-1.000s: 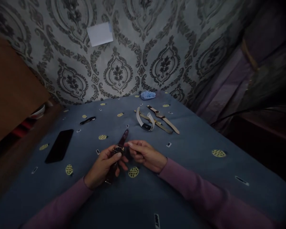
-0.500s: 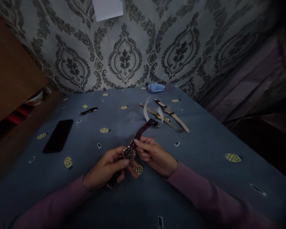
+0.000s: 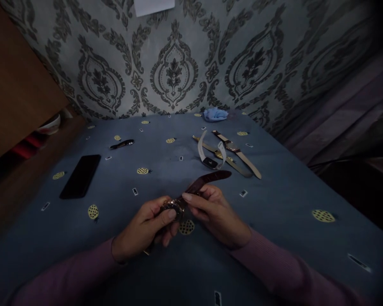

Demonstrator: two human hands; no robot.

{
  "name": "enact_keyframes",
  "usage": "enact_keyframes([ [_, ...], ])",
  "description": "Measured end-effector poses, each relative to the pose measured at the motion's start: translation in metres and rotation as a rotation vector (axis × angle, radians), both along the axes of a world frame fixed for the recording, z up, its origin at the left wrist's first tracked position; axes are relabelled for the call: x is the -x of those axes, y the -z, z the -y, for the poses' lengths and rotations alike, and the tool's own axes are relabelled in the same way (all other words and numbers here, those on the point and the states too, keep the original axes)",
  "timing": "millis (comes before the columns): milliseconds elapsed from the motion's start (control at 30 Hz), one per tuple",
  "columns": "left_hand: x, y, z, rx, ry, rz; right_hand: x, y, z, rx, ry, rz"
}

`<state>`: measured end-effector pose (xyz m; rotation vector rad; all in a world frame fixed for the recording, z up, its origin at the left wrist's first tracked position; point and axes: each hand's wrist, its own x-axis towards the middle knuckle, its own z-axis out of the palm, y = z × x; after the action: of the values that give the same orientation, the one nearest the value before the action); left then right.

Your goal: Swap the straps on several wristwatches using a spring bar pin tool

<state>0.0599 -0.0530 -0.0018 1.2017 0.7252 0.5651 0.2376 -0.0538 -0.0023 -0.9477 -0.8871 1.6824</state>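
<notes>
A wristwatch [image 3: 172,207] with a dark round dial, a gold-coloured case and a dark brown leather strap is held above the table between both hands. My left hand [image 3: 143,225] closes around the case, its thumb lying across the dial. The fingers of my right hand [image 3: 218,212] pinch the strap [image 3: 207,180] near the case, and its free end points off to the right. Below the left fingers a bit of the other strap half shows; the rest is hidden. Beyond the hands lie a white-strapped smartwatch [image 3: 210,162], a gold-coloured watch [image 3: 219,155] and a watch with a pale strap [image 3: 232,146].
On the left of the blue patterned tablecloth [image 3: 115,182] lies a black phone [image 3: 81,176]. A small dark watch [image 3: 122,144] rests behind it. A crumpled light-blue cloth [image 3: 215,114] sits at the back by the wall. An orange-brown cabinet [image 3: 22,80] stands at the far left.
The free strap end has swung down and to the right, uncovering the smartwatch's face. My left thumb has moved onto the dial. The whole view has shifted slightly.
</notes>
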Motion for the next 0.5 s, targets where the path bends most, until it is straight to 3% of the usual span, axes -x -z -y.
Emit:
enact_keyframes([
  [333,0.0089,-0.0069,-0.0057,-0.174,0.085,-0.029,0.0036,-0.0066,0.0033,-0.013,-0.078,-0.092],
  [500,0.0092,-0.0087,-0.0064,-0.186,0.109,-0.006,0.004,-0.0066,0.0043,-0.02,-0.103,-0.109],
])
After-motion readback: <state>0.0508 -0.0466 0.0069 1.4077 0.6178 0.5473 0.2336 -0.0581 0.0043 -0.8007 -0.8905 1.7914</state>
